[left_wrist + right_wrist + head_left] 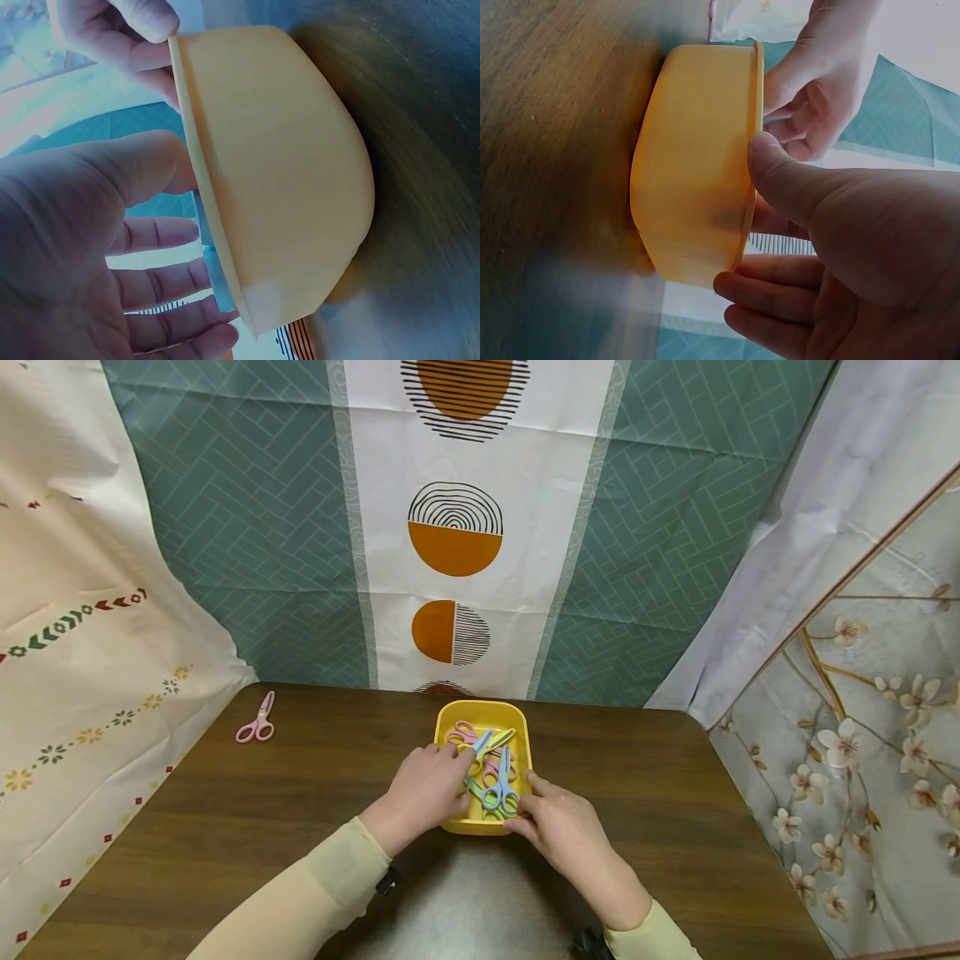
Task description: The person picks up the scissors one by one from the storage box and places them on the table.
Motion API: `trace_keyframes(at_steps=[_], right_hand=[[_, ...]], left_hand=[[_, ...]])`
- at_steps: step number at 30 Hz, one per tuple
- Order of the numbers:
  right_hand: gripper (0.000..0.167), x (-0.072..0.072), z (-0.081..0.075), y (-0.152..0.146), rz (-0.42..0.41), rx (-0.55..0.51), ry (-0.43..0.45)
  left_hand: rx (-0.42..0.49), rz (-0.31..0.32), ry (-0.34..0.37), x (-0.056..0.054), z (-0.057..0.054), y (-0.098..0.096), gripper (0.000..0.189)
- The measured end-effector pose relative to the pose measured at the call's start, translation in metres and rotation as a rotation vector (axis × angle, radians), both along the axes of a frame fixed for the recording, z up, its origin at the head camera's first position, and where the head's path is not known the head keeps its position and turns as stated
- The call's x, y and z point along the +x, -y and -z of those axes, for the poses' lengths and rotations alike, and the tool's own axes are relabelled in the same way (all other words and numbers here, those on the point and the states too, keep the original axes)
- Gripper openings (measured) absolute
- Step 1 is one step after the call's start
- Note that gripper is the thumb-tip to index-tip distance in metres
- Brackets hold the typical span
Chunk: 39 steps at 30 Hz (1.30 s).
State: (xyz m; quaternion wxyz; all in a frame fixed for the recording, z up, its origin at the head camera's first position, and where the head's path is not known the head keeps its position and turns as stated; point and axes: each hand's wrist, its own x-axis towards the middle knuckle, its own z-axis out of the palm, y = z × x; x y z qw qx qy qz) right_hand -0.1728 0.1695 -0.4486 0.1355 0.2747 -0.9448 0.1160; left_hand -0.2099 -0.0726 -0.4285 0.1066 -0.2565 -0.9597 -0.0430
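A yellow plastic bin (480,828) stands at the middle of the table with several small scissors inside. Light blue scissors (501,793) lie on top at its right, partly over pink and green ones. Yellow scissors (498,742) lie toward the back of the bin. My left hand (429,785) reaches over the left rim, fingers fairly straight beside another light blue pair (483,740). In the left wrist view its thumb is at the rim. My right hand (566,827) grips the bin's front right corner, thumb on the near rim, fingers along the right side.
A pair of pink scissors (257,720) lies alone at the back left of the brown wooden table (637,777). Patterned cloths hang behind the table (637,568) and along both sides.
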Motion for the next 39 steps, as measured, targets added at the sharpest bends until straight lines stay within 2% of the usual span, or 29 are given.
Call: trace_keyframes(at_steps=[17,31,39], right_hand=[[0.028,0.000,-0.001,0.000,0.000,0.001,-0.007],[0.029,0.000,-0.001,0.001,0.007,-0.002,-0.011],[0.028,0.001,-0.001,0.001,0.021,0.006,0.015]], left_hand=[[0.072,-0.003,-0.052,0.009,-0.003,0.012,0.042],[0.103,-0.075,-0.024,0.013,-0.003,0.027,0.045],[0.144,-0.071,-0.066,0.015,0.000,0.038,0.042]])
